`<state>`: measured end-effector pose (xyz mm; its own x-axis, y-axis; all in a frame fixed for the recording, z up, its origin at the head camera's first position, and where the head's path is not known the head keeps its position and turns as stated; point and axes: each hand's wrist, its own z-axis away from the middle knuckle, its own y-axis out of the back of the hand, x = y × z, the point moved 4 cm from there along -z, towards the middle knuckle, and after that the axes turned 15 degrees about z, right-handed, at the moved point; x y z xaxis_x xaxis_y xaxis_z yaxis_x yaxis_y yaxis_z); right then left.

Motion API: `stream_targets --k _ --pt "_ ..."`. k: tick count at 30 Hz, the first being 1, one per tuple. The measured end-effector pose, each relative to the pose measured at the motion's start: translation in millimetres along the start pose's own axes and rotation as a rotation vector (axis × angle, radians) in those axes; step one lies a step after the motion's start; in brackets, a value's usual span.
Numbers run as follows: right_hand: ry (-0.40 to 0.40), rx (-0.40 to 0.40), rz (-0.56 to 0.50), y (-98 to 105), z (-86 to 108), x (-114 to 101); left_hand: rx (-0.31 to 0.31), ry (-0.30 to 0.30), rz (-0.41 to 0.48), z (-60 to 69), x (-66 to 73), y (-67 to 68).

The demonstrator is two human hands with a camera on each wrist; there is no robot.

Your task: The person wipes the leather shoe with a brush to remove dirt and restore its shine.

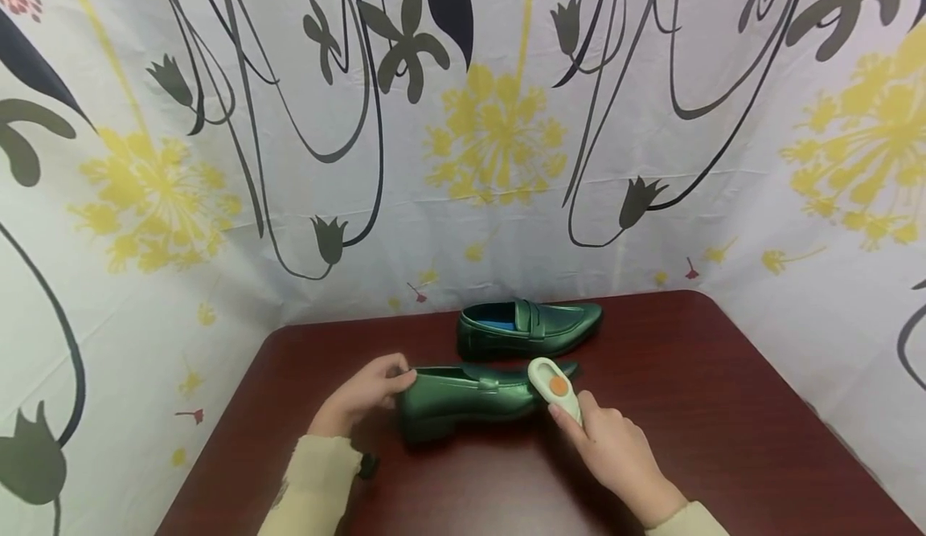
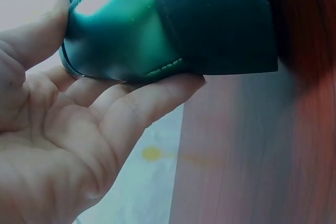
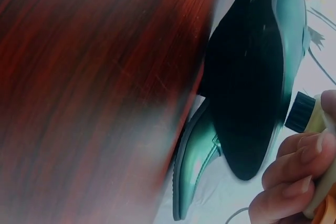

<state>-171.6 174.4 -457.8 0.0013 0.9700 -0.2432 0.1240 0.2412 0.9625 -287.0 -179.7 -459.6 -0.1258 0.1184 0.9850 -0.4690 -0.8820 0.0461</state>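
A shiny green loafer (image 1: 470, 395) is held at its heel by my left hand (image 1: 365, 395). The thumb is at the top edge of the heel, and the fingers lie along the back in the left wrist view. Its dark sole (image 3: 247, 77) shows in the right wrist view, tilted up from the table. My right hand (image 1: 618, 448) grips a pale green brush (image 1: 569, 402) with an orange spot, over the toe end. The brush's dark bristles (image 3: 301, 112) are right beside the upper; whether they touch it I cannot tell.
The matching green loafer (image 1: 499, 345), with a blue insole, stands behind on the dark red-brown table (image 1: 651, 359), toe to the right. A white cloth (image 1: 434, 263) with printed flowers hangs behind the table and along both sides.
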Motion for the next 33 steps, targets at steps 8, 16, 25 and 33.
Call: stream_targets --k 8,16,25,33 --pt "0.001 -0.010 -0.011 3 -0.8 -5 -0.003 0.022 -0.028 -28.2 7.4 -24.7" --pt "0.012 0.012 -0.013 3 -3.6 -7 0.038 0.034 -0.028 -47.9 8.8 -40.7" --pt "0.027 0.028 0.004 3 -6.4 -14 0.042 0.044 -0.031 -65.5 4.6 -52.8" --pt "0.083 0.034 0.047 -9 -5.4 -38 0.163 -0.025 0.003 -68.8 -2.3 -55.3"
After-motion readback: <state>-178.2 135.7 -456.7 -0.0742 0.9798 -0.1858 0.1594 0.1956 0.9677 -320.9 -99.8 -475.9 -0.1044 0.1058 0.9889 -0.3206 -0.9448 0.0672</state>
